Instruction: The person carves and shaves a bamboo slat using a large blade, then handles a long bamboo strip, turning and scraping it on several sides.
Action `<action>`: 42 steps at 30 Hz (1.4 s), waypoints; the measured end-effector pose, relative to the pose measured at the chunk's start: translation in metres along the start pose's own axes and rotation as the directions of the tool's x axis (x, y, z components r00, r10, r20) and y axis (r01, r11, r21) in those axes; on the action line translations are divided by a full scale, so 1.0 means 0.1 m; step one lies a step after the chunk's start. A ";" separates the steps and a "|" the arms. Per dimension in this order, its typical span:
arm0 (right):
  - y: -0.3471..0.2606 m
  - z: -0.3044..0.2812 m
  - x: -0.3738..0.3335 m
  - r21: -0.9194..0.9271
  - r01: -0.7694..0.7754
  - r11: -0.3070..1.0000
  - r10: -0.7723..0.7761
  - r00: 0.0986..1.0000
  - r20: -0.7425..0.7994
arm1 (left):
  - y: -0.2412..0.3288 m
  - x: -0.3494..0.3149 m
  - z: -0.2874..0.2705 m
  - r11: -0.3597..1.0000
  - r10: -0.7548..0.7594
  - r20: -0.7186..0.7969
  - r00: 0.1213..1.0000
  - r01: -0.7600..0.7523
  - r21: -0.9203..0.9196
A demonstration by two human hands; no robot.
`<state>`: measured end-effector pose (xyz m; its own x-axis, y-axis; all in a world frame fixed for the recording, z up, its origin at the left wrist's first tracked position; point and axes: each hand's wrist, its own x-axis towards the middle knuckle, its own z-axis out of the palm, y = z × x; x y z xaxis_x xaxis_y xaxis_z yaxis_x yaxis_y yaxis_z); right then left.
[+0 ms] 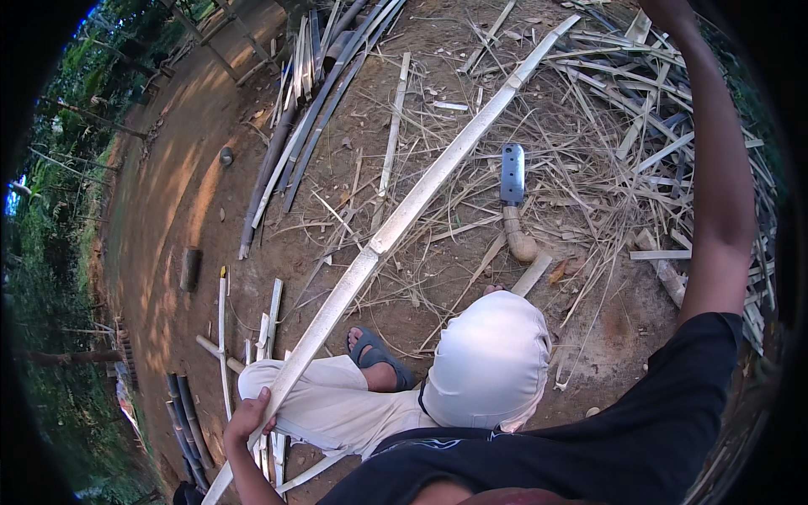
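Fingers of the left hand are clamping on a long pale bamboo strip, down between seven and eight o'clock. The strip is stretching straight across the view from seven o'clock to one, crossing in front of the pale-trousered leg. The right arm is reaching up between one and two, but its hand is running past the edge, so I can't tell how those fingers are standing.

Near two o'clock a cleaver with a curved wooden handle is lying on the ground among shavings, apart from the strip. Further out at two, a heap of split pieces is sprawling. Long poles are lying at eleven, and a sandalled foot is resting near six.
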<state>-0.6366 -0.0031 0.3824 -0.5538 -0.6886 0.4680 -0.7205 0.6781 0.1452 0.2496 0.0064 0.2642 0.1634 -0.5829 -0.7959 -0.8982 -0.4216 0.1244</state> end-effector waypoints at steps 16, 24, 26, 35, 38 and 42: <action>-2.53 2.78 -4.11 0.493 -0.279 0.824 -0.109 0.775 0.622 | -0.05 -0.07 0.52 0.968 0.084 -0.189 0.978 -0.035 0.249; -2.58 3.30 -4.19 0.268 -0.478 0.836 0.157 0.677 0.719 | 0.74 -0.27 1.22 0.798 0.233 -0.527 0.817 0.149 0.584; -2.45 3.19 -4.15 0.208 -0.468 0.859 0.188 0.666 0.722 | 0.91 -0.16 1.37 0.684 0.593 -0.553 0.585 -0.005 0.729; -2.51 1.89 -4.58 0.676 -0.632 0.379 0.255 0.774 0.580 | 2.61 0.86 2.33 0.527 0.792 -0.232 0.565 -0.441 0.726; -2.45 1.60 -5.16 0.710 -0.624 0.325 0.293 0.781 0.552 | 2.61 1.06 2.31 0.555 0.796 -0.186 0.577 -0.569 0.607; -2.32 1.40 -5.54 0.817 -0.435 0.378 0.164 0.900 0.403 | 2.63 1.03 1.93 0.669 0.732 0.116 0.671 -0.741 0.057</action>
<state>-0.2211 0.1853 -0.0326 -0.7851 -0.6122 0.0939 -0.3726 0.3458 -0.8611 -0.0489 -0.0302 0.1005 -0.5956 -0.6191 -0.5118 -0.7456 0.1890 0.6391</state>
